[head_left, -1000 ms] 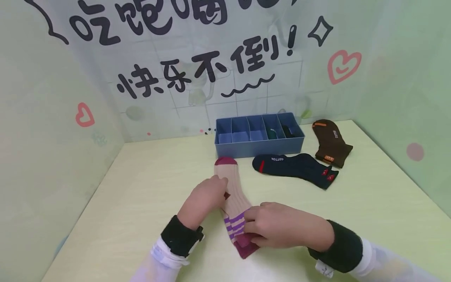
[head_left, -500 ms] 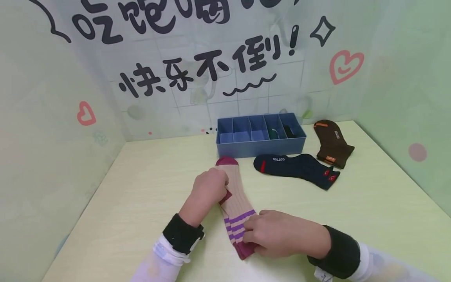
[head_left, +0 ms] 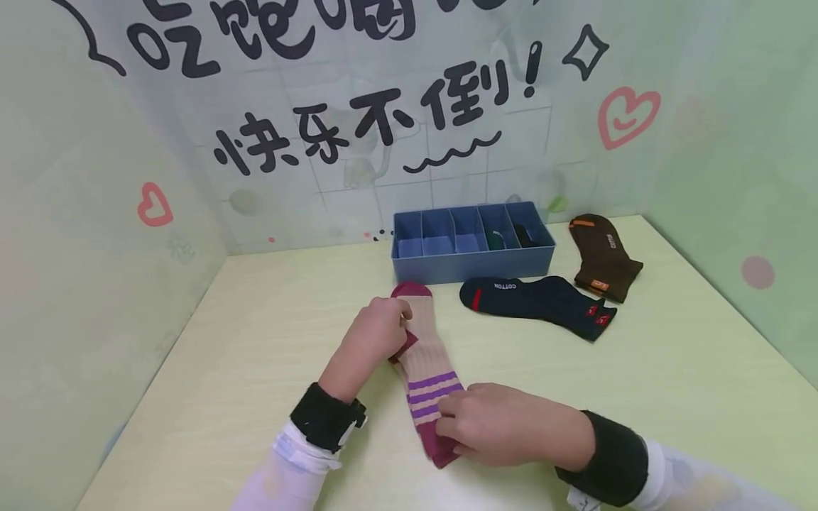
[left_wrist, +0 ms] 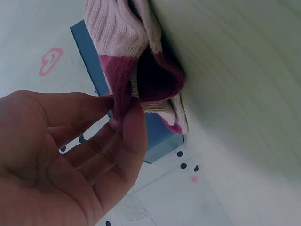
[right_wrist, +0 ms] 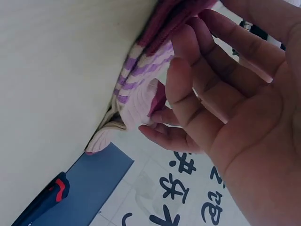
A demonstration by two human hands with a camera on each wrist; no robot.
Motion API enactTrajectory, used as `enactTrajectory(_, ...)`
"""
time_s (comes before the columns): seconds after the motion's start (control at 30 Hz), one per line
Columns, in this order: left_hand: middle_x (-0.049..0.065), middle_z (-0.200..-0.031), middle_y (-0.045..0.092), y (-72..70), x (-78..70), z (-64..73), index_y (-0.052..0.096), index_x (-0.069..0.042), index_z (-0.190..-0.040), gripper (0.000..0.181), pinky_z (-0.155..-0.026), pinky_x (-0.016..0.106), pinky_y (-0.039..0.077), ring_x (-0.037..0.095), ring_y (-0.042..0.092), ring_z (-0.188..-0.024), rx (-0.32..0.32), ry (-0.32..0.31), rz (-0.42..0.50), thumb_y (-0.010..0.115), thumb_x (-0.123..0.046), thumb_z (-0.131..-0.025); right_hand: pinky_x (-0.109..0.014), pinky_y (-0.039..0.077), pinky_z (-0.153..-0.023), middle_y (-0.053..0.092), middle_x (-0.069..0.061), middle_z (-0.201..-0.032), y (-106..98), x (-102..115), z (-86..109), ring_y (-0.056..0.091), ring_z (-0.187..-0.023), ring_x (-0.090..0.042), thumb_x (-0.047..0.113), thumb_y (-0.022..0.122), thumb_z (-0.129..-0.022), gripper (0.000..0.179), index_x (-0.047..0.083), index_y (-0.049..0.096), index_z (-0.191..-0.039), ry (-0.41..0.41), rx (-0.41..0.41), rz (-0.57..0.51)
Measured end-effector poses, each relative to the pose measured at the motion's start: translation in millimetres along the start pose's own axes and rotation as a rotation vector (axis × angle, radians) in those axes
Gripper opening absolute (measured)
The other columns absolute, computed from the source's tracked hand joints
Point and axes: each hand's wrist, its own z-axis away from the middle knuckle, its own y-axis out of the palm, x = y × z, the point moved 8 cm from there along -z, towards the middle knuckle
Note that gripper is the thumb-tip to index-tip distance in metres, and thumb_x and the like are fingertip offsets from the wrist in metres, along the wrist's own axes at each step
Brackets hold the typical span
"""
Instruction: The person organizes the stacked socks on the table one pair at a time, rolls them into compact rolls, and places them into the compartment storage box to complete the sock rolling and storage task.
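Note:
A pair of pinkish-beige socks (head_left: 424,353), one laid over the other, lies lengthwise on the table, with maroon toe, heel and cuff and purple stripes. My left hand (head_left: 375,328) pinches the maroon heel of the upper sock between thumb and fingers. That heel fabric (left_wrist: 120,80) is drawn up into a fold in the left wrist view. At the near end, my right hand (head_left: 495,424) holds the edge of the maroon cuffs (right_wrist: 160,28) with bent fingers, its thumb tip partly out of frame. The lower sock shows along the left side.
Behind the toes stands a blue divided box (head_left: 471,266), with dark items in its two right compartments. A navy sock (head_left: 537,301) lies in front of it, and a brown sock (head_left: 601,259) to its right. A printed curtain (head_left: 287,206) hangs behind the table.
My left hand has moved slightly forward along the socks, still pinching the heel. The cuff fabric by my right hand, earlier folded up, now lies flatter, and the stripes are lined up straighter.

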Motion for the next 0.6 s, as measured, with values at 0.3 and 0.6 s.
enactTrajectory(0.3,0.015,-0.115,0.073,-0.8,1.5,-1.1,0.073,-0.005,-0.128,0.031,-0.072,0.028,0.060,0.024,0.065,-0.085,0.012,-0.012,-0.005,0.071,-0.007,-0.098,-0.019,0.055,-0.087,0.074,0.012,-0.101,-1.5,-1.5,0.0,0.058,-0.084,-0.001,0.028,0.078,-0.098,0.013,0.023,0.078,-0.109,-0.041,-0.021,0.022)
enactTrajectory(0.6,0.015,-0.112,0.072,3.1,5.6,-3.7,0.072,-0.005,-0.129,0.030,-0.073,0.030,0.062,0.024,0.066,-0.084,0.040,-0.033,0.004,0.070,-0.007,-0.099,-0.019,0.055,-0.093,0.076,0.012,-0.106,-4.0,-2.4,1.3,0.061,-0.090,0.000,0.028,0.077,-0.099,0.012,0.023,0.078,-0.110,-0.102,-0.047,-0.059)
